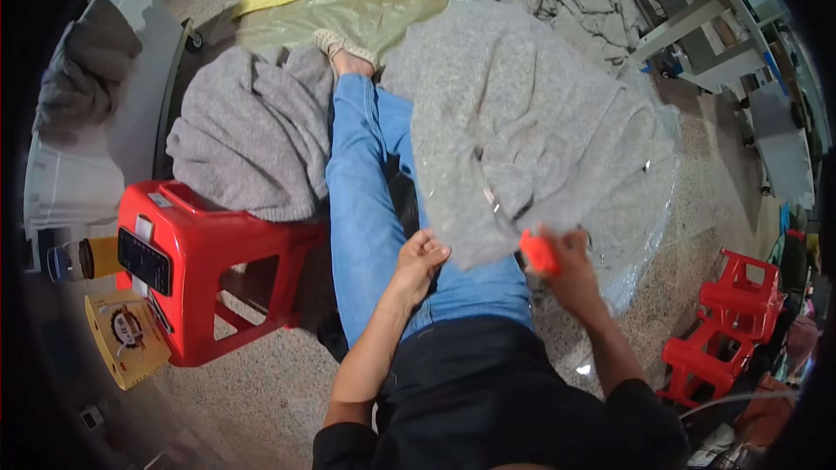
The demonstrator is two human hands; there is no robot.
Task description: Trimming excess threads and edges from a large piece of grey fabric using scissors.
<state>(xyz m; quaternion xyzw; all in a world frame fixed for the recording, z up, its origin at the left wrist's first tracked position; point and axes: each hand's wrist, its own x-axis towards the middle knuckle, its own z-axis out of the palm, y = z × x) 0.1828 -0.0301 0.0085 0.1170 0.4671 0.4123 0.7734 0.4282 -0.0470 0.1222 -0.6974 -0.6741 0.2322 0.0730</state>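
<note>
While my right grip (570, 263) holds a blurred red tool (538, 254), my left grip (421, 258) appears to pinch the grey knit (531, 135) at its near edge. The knit spreads ahead over my right thigh (483, 292), its near edge between both hands.

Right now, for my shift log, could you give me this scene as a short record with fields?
Left hand: appears to pinch the near edge of the grey cloth
Right hand: holds a red tool, too blurred to identify
Left side: red stool bearing a phone and grey bundle
</note>
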